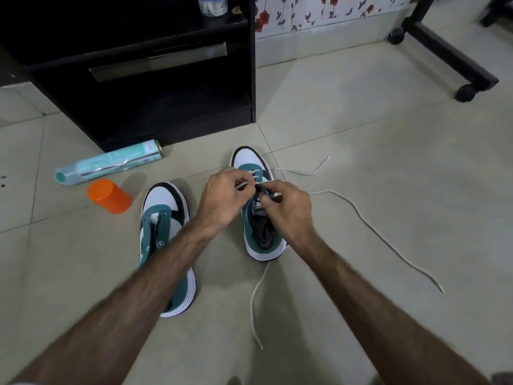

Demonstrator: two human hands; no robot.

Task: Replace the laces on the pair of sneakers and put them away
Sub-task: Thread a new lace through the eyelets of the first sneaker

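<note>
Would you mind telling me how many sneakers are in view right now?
2. The left sneaker stands on the floor, partly under the left forearm; the right sneaker stands beside it, under both hands. None seem hidden.

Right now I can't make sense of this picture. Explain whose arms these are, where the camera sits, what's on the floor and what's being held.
There is no machine here. One wide-angle camera is worn on a person's head and looks down, so the two bare arms reaching in from the bottom are that person's own.

Both hands work over the right sneaker, a teal, white and black shoe on the tiled floor. The left hand and the right hand each pinch a white lace near the front eyelets; its loose ends trail across the floor.

The left sneaker lies beside it with empty eyelets, partly under the left forearm.

Further left are an orange container and a pale green spray can, lying on its side in front of a black cabinet.
</note>
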